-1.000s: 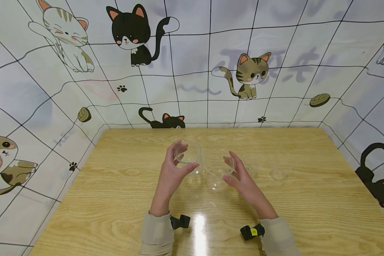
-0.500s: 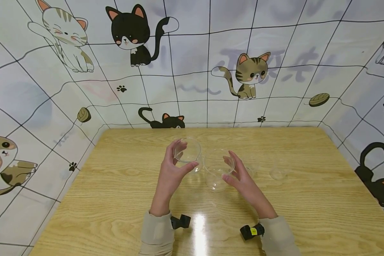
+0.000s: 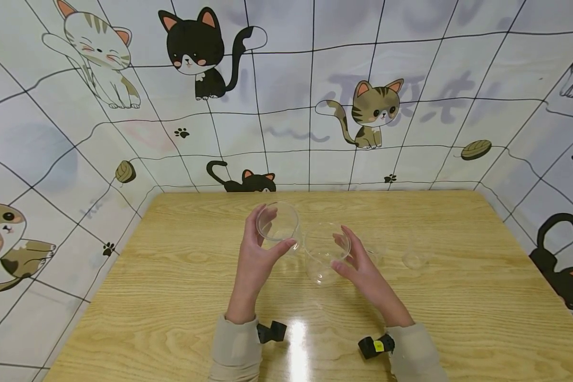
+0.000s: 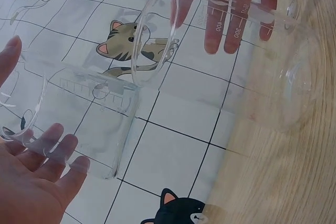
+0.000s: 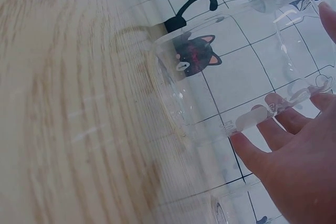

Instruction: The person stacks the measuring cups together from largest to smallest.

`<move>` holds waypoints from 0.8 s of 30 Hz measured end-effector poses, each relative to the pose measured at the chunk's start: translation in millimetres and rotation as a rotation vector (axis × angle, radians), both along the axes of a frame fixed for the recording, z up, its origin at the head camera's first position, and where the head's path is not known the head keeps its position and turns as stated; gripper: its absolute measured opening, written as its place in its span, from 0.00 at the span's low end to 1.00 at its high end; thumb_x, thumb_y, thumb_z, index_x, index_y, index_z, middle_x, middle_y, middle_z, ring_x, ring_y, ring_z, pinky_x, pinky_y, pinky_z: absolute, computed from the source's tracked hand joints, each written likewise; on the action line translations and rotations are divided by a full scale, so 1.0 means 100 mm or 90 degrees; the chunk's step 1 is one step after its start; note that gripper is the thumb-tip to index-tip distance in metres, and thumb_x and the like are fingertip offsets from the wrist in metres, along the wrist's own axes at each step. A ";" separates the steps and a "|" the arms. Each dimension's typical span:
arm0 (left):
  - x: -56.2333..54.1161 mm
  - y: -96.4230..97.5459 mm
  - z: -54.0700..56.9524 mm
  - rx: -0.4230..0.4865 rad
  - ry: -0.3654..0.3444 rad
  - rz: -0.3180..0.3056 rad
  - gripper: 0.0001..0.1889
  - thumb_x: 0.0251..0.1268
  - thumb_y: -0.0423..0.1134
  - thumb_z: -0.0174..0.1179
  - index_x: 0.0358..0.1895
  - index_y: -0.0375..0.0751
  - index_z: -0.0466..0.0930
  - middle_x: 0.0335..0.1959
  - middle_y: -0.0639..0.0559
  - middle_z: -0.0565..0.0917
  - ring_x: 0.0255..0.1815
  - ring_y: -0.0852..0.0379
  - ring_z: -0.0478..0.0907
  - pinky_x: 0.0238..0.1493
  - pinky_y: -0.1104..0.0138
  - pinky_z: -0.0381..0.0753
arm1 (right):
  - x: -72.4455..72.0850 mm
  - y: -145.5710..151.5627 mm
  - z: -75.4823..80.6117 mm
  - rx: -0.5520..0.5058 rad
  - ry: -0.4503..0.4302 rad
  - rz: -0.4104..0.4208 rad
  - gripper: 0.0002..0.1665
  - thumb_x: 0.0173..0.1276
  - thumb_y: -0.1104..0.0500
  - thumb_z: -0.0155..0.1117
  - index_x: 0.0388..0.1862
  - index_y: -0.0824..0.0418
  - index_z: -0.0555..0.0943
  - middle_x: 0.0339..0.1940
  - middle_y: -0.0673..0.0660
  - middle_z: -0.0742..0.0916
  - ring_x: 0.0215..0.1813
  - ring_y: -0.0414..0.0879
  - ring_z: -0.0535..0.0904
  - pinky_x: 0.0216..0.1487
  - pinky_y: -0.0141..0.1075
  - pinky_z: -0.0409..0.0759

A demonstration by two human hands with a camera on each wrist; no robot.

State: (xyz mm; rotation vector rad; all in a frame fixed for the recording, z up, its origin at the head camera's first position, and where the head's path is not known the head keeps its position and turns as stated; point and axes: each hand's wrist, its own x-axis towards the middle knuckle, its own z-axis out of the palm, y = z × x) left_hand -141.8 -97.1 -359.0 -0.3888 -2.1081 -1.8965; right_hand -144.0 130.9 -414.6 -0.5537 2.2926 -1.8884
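Observation:
My left hand (image 3: 260, 252) grips a clear glass beaker (image 3: 283, 225) by its sides. In the left wrist view, faint printed marks show on this smaller beaker (image 4: 97, 108), and its base is above the table's level. A larger clear beaker (image 3: 322, 260) stands upright on the wooden table, just right of it. Around the larger one's right side are the thumb and fingers of my right hand (image 3: 359, 260). Graduations including 300 and 400 can be read on the larger beaker (image 4: 247, 72) in the left wrist view. Both look to have nothing inside.
Two more clear glass vessels stand on the wooden table (image 3: 172, 297) to the right: one vessel (image 3: 373, 255) just beyond my right hand, another vessel (image 3: 415, 259) farther right. Their shapes are hard to make out. Behind the table rises a cat-patterned wall covering (image 3: 286, 132).
My left hand has moved slightly up and to the left in the head view, carrying the smaller beaker. The right hand and larger beaker have stayed in place.

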 end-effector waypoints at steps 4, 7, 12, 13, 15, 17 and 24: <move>0.00 0.00 0.00 0.012 0.001 -0.004 0.41 0.47 0.36 0.68 0.64 0.38 0.53 0.60 0.43 0.67 0.63 0.51 0.61 0.64 0.59 0.54 | 0.00 0.00 0.00 -0.002 -0.002 -0.001 0.43 0.66 0.62 0.53 0.71 0.48 0.41 0.69 0.60 0.58 0.69 0.55 0.48 0.62 0.58 0.46; -0.06 -0.01 -0.09 0.019 0.005 -0.006 0.41 0.46 0.40 0.69 0.64 0.45 0.54 0.60 0.48 0.67 0.62 0.56 0.61 0.64 0.62 0.54 | 0.00 0.00 0.00 -0.002 -0.005 0.000 0.43 0.66 0.62 0.53 0.71 0.48 0.41 0.69 0.60 0.58 0.69 0.55 0.48 0.62 0.58 0.46; -0.12 -0.02 -0.19 0.018 0.022 -0.007 0.41 0.45 0.42 0.69 0.64 0.53 0.55 0.60 0.55 0.67 0.62 0.61 0.61 0.64 0.65 0.55 | 0.00 0.00 0.00 -0.002 -0.011 0.000 0.42 0.66 0.61 0.53 0.71 0.48 0.41 0.69 0.59 0.57 0.69 0.55 0.48 0.63 0.58 0.46; -0.12 -0.01 -0.18 0.019 0.023 -0.008 0.42 0.45 0.42 0.69 0.64 0.52 0.54 0.60 0.55 0.67 0.62 0.60 0.61 0.64 0.64 0.54 | 0.00 0.00 0.00 -0.002 -0.011 0.000 0.42 0.66 0.61 0.53 0.71 0.48 0.41 0.69 0.59 0.57 0.69 0.55 0.48 0.63 0.58 0.46; -0.10 0.01 -0.13 0.019 0.017 -0.012 0.41 0.45 0.41 0.69 0.64 0.52 0.54 0.60 0.53 0.67 0.62 0.60 0.61 0.64 0.64 0.54 | 0.00 0.00 0.00 -0.003 -0.011 0.000 0.42 0.66 0.61 0.53 0.71 0.48 0.41 0.69 0.59 0.58 0.69 0.55 0.48 0.63 0.58 0.46; -0.07 0.03 -0.07 0.030 0.015 -0.023 0.41 0.46 0.38 0.68 0.64 0.48 0.54 0.60 0.50 0.67 0.63 0.57 0.61 0.64 0.62 0.53 | 0.00 0.01 0.00 -0.002 -0.010 -0.001 0.42 0.65 0.62 0.53 0.71 0.48 0.42 0.69 0.60 0.58 0.69 0.55 0.48 0.63 0.58 0.46; 0.01 0.11 0.08 0.049 0.007 -0.051 0.42 0.48 0.33 0.67 0.65 0.37 0.51 0.60 0.41 0.66 0.63 0.48 0.60 0.64 0.58 0.54 | 0.00 0.01 -0.01 -0.001 -0.004 0.001 0.42 0.65 0.62 0.52 0.71 0.49 0.42 0.69 0.60 0.58 0.69 0.55 0.48 0.62 0.58 0.46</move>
